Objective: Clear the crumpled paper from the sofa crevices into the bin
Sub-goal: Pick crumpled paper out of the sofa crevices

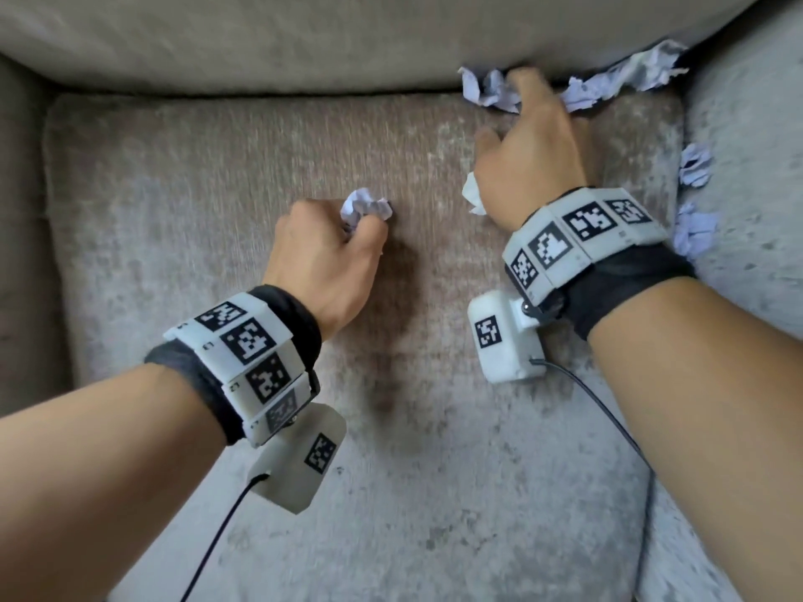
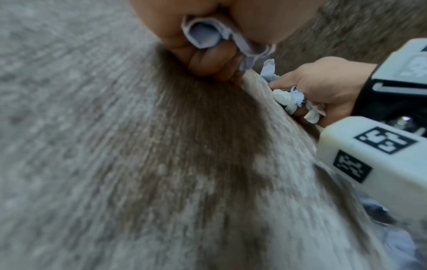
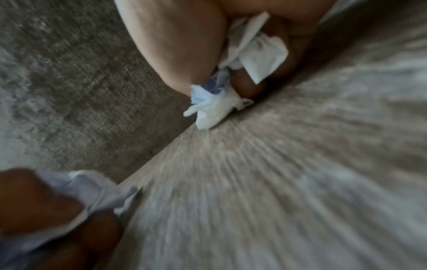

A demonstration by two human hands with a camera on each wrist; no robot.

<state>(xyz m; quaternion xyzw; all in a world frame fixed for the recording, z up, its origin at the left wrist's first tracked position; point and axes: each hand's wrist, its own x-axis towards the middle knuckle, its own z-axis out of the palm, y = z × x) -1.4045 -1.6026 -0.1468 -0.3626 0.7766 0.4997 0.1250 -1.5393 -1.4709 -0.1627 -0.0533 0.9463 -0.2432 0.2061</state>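
Observation:
My left hand (image 1: 334, 241) hovers over the middle of the seat cushion (image 1: 217, 202), fingers curled round a crumpled white paper ball (image 1: 365, 208); the left wrist view shows that paper (image 2: 203, 34) tight in the fist. My right hand (image 1: 530, 136) reaches to the back crevice at the right. It holds paper scraps (image 1: 473, 193) in the palm, seen as white wads (image 3: 254, 54) in the right wrist view. Its fingertips touch another crumpled piece (image 1: 489, 89) in the crevice. The picture is blurred around that hand.
More crumpled paper (image 1: 625, 76) is wedged in the back right corner under the back cushion (image 1: 304, 36). Two further pieces (image 1: 695, 165) (image 1: 693, 230) stick out of the side crevice by the right armrest (image 1: 756, 167). No bin is in view.

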